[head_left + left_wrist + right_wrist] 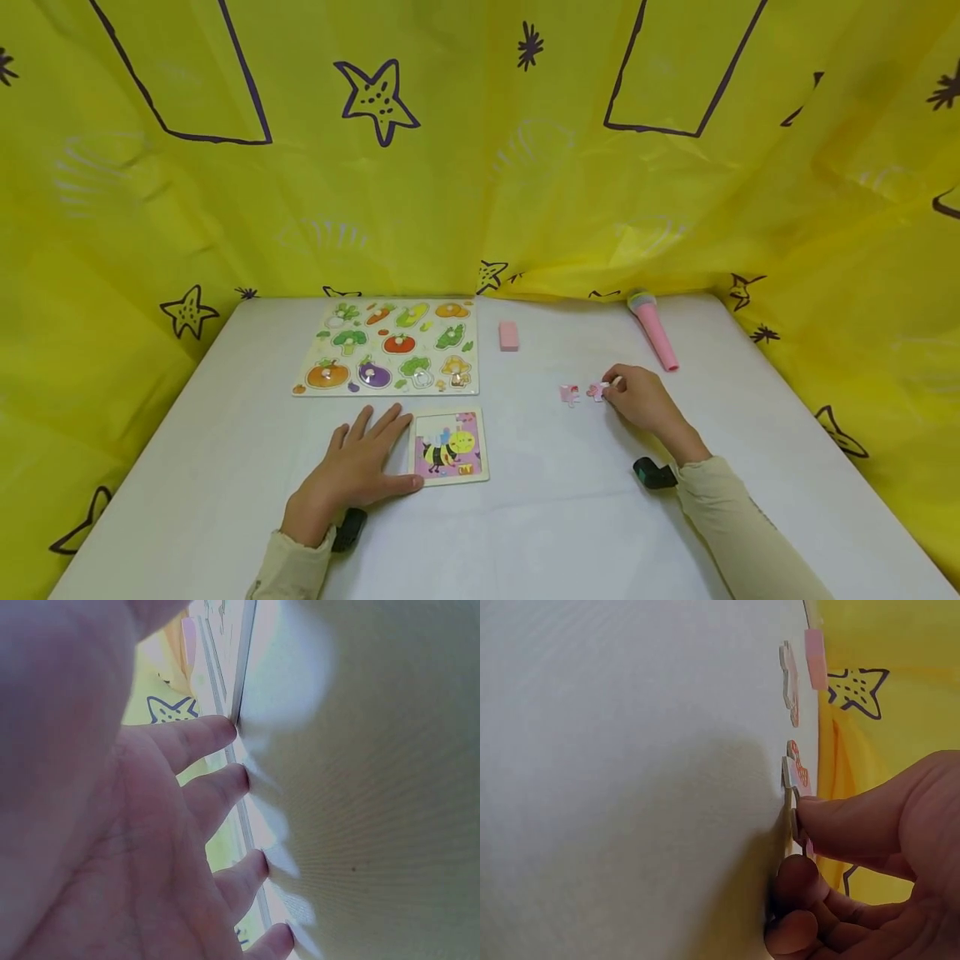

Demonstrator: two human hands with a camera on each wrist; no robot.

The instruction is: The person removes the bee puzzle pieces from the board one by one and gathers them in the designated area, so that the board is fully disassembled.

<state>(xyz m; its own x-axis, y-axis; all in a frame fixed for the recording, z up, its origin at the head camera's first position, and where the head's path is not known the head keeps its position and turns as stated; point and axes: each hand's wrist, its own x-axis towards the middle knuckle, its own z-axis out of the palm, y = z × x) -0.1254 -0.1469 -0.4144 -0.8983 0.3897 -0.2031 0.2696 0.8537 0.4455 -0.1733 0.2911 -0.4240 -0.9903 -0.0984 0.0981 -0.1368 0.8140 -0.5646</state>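
Note:
A small framed jigsaw puzzle (485,454) with a bee picture lies on the table, and the upper left of its picture shows a pale gap. My left hand (358,467) rests at its left side with the fingers spread, the thumb touching the lower left corner. In the left wrist view, the fingertips (238,780) meet the table surface. My right hand (647,408) pinches a pink jigsaw piece (799,776) between thumb and fingers, low at the table. A second pink jigsaw piece (569,394) lies just to the left of it.
Behind the framed puzzle lies a vegetable peg board (384,389). A pink block (509,336) sits right of the board. Toward the back right lies a pink toy microphone (656,333). A yellow patterned curtain (465,183) hangs around the white table (540,533).

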